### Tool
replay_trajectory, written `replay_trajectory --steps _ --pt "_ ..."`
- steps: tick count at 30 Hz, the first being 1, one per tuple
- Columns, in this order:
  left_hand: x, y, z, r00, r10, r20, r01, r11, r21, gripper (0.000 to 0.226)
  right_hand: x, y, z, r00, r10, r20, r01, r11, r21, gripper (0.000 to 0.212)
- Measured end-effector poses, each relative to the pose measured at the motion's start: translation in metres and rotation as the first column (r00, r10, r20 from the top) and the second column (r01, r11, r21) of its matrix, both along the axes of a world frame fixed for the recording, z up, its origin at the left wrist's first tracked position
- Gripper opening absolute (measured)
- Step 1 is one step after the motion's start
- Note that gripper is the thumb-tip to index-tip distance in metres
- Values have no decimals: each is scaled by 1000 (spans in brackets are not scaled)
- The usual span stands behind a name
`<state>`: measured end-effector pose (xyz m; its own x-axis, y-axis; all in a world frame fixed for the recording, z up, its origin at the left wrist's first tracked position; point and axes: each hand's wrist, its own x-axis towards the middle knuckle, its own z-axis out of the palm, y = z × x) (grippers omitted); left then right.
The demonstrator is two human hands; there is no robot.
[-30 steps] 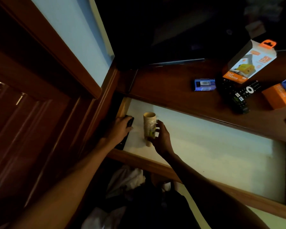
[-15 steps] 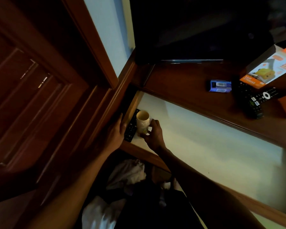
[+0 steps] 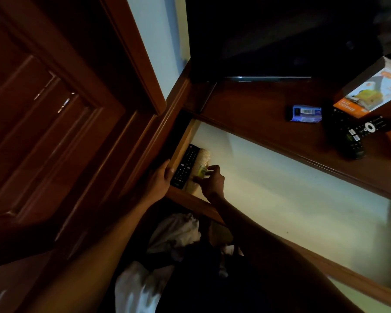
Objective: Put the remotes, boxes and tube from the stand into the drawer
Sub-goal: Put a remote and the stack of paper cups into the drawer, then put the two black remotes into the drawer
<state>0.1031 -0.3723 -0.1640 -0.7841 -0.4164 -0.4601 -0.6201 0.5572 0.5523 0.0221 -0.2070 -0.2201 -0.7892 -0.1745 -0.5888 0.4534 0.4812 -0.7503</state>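
Observation:
The open drawer (image 3: pixel 303 199) has a pale bottom. In its left corner a black remote (image 3: pixel 185 166) lies along the side wall. A beige tube (image 3: pixel 200 166) lies on its side right beside the remote. My right hand (image 3: pixel 212 184) has its fingers on the tube's near end. My left hand (image 3: pixel 160 179) rests on the drawer's left edge, fingers beside the remote. On the stand top (image 3: pixel 257 114) sit a small blue box (image 3: pixel 306 113), black remotes (image 3: pixel 350 136) and an orange-and-white box (image 3: pixel 375 91).
A dark television (image 3: pixel 280 35) stands at the back of the stand. A wooden door and frame (image 3: pixel 66 109) fill the left side. White cloth (image 3: pixel 176 233) lies below the drawer's front rail (image 3: pixel 325 263).
The tube has gone from upright to lying on its side next to the remote. My left hand has come off the remote onto the drawer's edge. The view has shifted left.

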Motion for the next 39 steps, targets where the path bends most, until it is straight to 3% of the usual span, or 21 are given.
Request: replay_trajectory --steps 4,11,14,18,23,31,39 --pt "-3 1 5 1000 -5 -4 5 1000 20 51 3 -8 -1 999 30 -23 -29 998 52 72" --pt "-12 1 17 997 -44 -66 43 999 -16 51 -4 -2 -10 980 143 138 -152 987 57 78" --pt "-27 7 26 992 -39 -120 36 999 -30 53 -11 11 1 963 173 207 -190 980 63 80" --pt "-69 27 38 953 -113 -281 101 993 -57 51 -35 45 34 914 254 316 -271 963 9 68" --pt "-146 84 63 884 -176 -433 165 984 -63 42 -80 127 86 925 329 190 -346 936 65 49" --pt "-254 207 90 760 -406 -508 425 901 -86 35 -147 259 149 993 -11 -114 27 990 139 11" --pt "-300 307 101 735 -460 -498 467 876 -121 25 -199 343 164 955 -109 -275 179 953 246 34"
